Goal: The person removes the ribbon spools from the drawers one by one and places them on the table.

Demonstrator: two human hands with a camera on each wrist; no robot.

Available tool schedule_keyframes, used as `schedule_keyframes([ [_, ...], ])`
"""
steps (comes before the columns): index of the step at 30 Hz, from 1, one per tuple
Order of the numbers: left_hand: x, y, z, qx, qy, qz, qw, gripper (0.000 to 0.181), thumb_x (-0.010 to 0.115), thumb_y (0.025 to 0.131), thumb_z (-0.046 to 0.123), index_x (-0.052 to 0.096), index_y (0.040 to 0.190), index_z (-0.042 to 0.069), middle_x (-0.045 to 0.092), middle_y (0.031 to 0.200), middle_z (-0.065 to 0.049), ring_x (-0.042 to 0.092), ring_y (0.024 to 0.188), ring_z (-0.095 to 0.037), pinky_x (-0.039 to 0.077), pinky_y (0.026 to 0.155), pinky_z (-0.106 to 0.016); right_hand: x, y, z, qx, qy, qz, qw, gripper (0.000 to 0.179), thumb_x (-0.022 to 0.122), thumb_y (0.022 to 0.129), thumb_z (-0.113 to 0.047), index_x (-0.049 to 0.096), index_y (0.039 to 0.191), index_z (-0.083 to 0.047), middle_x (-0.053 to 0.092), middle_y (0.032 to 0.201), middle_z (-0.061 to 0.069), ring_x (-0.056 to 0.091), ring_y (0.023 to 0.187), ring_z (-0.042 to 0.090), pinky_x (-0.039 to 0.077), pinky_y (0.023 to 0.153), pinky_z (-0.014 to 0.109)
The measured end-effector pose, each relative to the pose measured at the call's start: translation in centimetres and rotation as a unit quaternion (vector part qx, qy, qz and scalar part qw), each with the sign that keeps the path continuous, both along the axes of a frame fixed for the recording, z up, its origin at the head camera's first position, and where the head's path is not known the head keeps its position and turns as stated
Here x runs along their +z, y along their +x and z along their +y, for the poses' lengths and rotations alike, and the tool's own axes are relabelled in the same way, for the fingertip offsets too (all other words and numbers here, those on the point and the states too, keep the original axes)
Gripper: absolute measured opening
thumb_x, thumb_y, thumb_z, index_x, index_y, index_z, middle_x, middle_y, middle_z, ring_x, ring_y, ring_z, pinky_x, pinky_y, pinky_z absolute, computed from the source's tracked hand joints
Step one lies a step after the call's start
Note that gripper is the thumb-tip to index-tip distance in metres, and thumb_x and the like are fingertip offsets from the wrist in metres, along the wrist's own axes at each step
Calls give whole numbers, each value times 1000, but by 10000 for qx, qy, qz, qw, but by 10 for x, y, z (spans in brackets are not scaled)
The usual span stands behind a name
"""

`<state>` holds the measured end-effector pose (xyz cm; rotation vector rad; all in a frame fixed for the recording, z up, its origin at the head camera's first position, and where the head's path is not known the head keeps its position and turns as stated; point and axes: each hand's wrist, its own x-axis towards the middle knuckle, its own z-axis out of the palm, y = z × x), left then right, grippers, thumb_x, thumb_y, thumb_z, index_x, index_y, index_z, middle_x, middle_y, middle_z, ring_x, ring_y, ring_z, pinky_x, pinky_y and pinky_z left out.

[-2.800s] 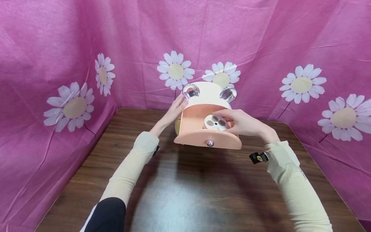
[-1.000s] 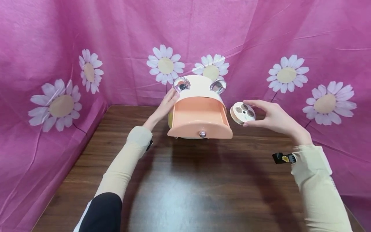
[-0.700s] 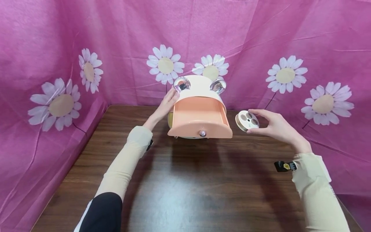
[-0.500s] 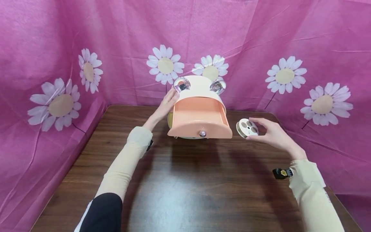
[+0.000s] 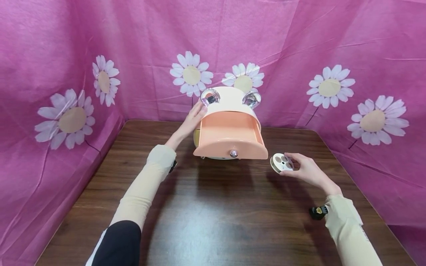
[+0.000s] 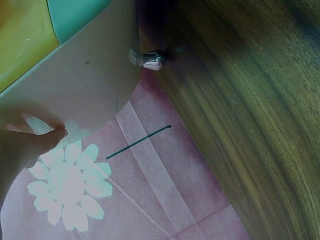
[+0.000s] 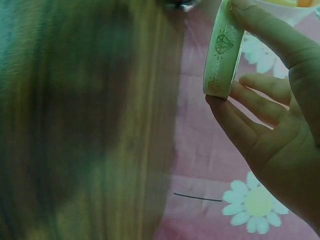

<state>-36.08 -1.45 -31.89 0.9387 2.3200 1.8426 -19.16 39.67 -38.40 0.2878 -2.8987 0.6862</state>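
In the head view a storage box (image 5: 229,96) with a white rounded top and two shiny round knobs stands toward the back of the table. Its peach drawer (image 5: 229,145) with a small round knob is pulled out, and nothing shows inside. My left hand (image 5: 192,119) rests against the box's left side, fingers extended. To the right of the drawer, my right hand (image 5: 307,170) pinches a white-sided spool of ribbon (image 5: 282,163) between thumb and fingers, above the table. In the right wrist view the ribbon (image 7: 223,50) around the spool's edge carries a diamond pattern.
The brown wooden table (image 5: 213,210) extends to the front. Pink cloth (image 5: 146,44) with printed daisies hangs close behind the box and along both sides of the table.
My right hand has taken the spool of ribbon out of the drawer, moved it right, then lowered it toward the table. My left hand has stayed at the box.
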Motion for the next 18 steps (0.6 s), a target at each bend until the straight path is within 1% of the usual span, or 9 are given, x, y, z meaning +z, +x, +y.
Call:
schedule_keyframes([
  [3, 0, 0, 1, -1, 20, 3, 10000, 59, 37, 103, 24, 22, 158, 6, 3, 168, -15, -2, 157, -29, 1, 127, -53, -8, 1, 2, -21, 78, -39, 10000, 76, 86, 76, -35, 57, 133, 6, 68, 119, 23, 64, 104, 30, 56, 86, 37],
  [6, -1, -1, 1, -50, 83, 62, 9999, 59, 37, 103, 23, 22, 157, 5, 5, 168, -16, -2, 157, -29, 2, 128, -52, -17, 0, 4, -35, 165, -20, 9999, 76, 86, 75, -37, 58, 132, 6, 68, 118, 23, 65, 104, 31, 55, 87, 43],
  [12, -2, -2, 2, -105, 88, 78, 9999, 59, 35, 103, 22, 22, 158, 5, 5, 168, -16, -1, 157, -31, 4, 127, -54, -31, -2, 8, -35, 312, -50, 9995, 77, 86, 75, -37, 58, 130, 8, 67, 119, 25, 64, 105, 32, 54, 88, 46],
  [18, -3, -2, 1, -98, 36, 27, 9999, 59, 35, 103, 23, 21, 158, 6, 3, 168, -15, -1, 157, -30, 4, 127, -55, -41, -2, 11, -86, 344, -121, 9993, 77, 85, 75, -39, 58, 130, 9, 68, 117, 25, 64, 104, 32, 52, 87, 44],
])
